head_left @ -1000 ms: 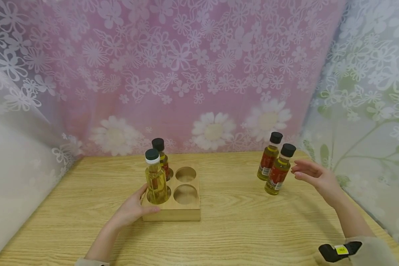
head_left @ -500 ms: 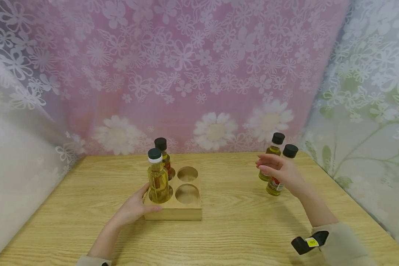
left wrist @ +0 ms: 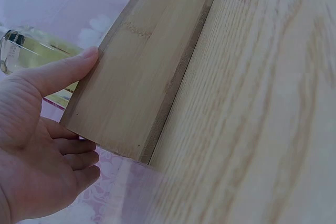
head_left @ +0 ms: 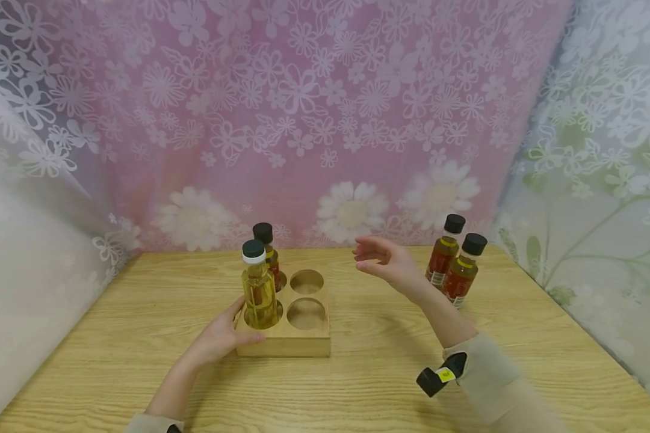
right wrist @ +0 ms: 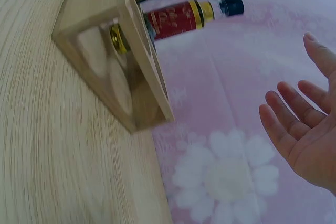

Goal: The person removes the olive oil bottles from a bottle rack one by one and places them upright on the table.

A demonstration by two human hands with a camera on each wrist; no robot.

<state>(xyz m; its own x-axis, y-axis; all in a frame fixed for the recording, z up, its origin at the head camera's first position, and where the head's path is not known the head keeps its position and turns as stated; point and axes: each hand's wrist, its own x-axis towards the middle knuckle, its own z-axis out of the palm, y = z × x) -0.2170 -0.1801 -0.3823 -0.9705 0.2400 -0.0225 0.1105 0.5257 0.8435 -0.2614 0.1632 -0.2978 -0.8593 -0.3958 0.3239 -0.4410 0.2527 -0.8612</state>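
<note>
My left hand (head_left: pixel 213 340) holds the near left corner of a wooden bottle rack (head_left: pixel 284 347), thumb along its front and fingers at its left side, as the left wrist view also shows on the rack (left wrist: pixel 136 66). A clear bottle of pale yellow oil (head_left: pixel 260 294) with a dark green cap stands in the near left hole. Behind it, a red-labelled, black-capped oil bottle (head_left: pixel 274 264) fills the far left hole; both right holes have no bottle. My right hand (head_left: pixel 392 264) is in the air right of the rack, fingers relaxed, holding nothing.
Two more red-labelled oil bottles stand close together at the right, one farther back (head_left: pixel 442 258) and one nearer (head_left: pixel 461 276), partly behind my right forearm. A pink flowered curtain (head_left: pixel 303 120) hangs along the back edge of the wooden table (head_left: pixel 357 385).
My right hand has moved left, from beside the two bottles at the right, past them, toward the rack. The left hand keeps its place on the rack.
</note>
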